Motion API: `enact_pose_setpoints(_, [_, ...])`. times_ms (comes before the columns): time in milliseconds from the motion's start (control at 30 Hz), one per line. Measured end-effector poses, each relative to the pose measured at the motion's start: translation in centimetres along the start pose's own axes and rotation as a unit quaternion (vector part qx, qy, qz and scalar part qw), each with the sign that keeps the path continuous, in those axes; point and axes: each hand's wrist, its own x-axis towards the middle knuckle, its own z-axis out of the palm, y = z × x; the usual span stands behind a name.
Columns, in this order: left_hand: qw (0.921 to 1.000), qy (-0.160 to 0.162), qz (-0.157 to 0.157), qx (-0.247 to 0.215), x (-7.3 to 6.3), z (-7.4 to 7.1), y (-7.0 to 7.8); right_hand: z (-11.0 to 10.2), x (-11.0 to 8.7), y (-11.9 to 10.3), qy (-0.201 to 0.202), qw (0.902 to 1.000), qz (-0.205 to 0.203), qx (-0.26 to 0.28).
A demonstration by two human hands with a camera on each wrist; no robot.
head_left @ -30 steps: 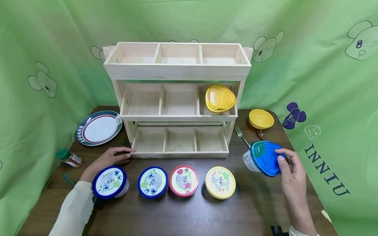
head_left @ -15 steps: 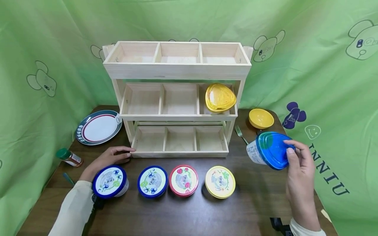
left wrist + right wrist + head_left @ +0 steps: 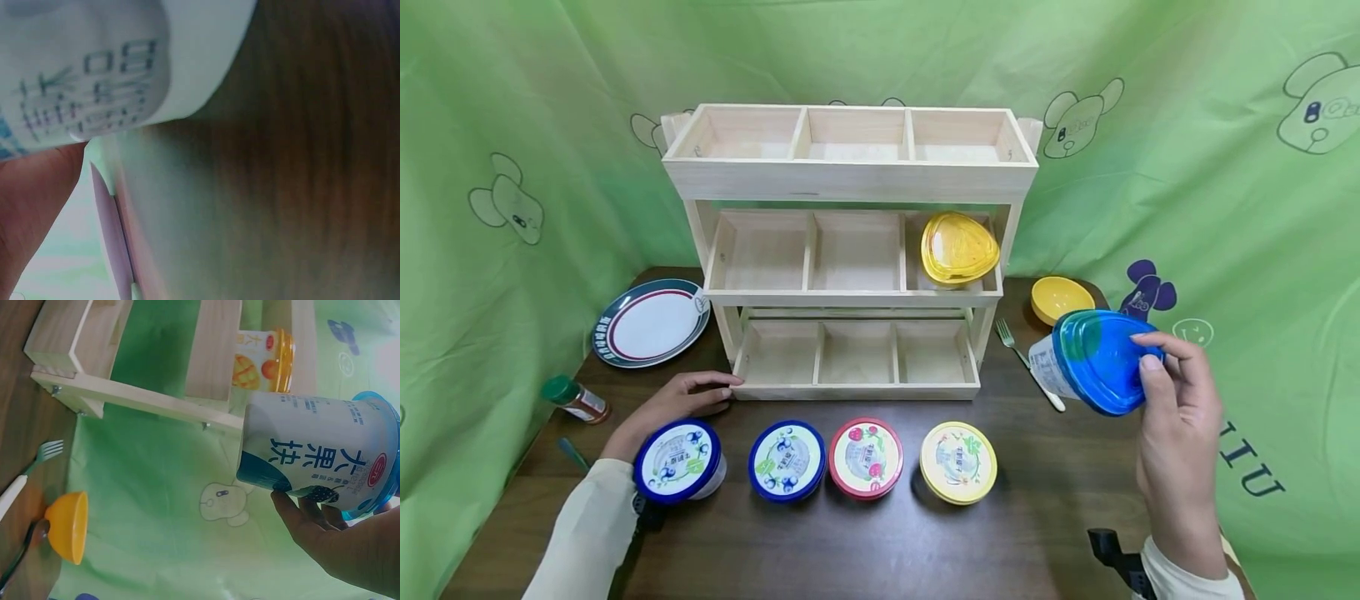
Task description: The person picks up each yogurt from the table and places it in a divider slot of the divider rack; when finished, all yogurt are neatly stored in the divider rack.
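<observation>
My right hand (image 3: 1183, 433) grips a white yogurt cup with a translucent blue lid (image 3: 1105, 360), tilted in the air over the right side of the table. In the right wrist view, the cup's printed side (image 3: 319, 447) shows berries, with fingers underneath. My left hand (image 3: 681, 402) touches the front left corner of the wooden rack's lowest tray (image 3: 856, 392), its fingers fairly straight. Close by that wrist stands a blue-lidded tub (image 3: 677, 461), whose white side (image 3: 119, 69) fills the left wrist view's top corner. A yellow-lidded cup (image 3: 959, 248) sits in the middle tray's right compartment.
A blue-lidded tub (image 3: 786, 461), a red-lidded tub (image 3: 866, 458) and a yellow-lidded tub (image 3: 958, 462) stand before the rack. To the right are a fork (image 3: 1030, 367) and a yellow bowl (image 3: 1060, 296); leftward, a plate (image 3: 651, 323) and a spice jar (image 3: 576, 401).
My right hand has carried the blue-lidded yogurt cup up and to the right, uncovering the fork's handle and covering part of the bowl. My left hand has stayed at the tray corner.
</observation>
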Motion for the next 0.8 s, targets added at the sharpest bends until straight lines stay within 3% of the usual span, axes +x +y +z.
enact_pose_setpoints(367, [1.0000, -0.002, 0.000, -0.004, -0.1, 0.0, -0.2, 2.3, 1.6, -1.2, 0.002, 0.9999, -0.015, 0.000])
enact_pose_setpoints(800, [0.9999, -0.004, 0.001, -0.009, -0.1, -0.1, -0.2, 4.3, 3.3, -1.5, -0.042, 0.9951, -0.068, 0.058])
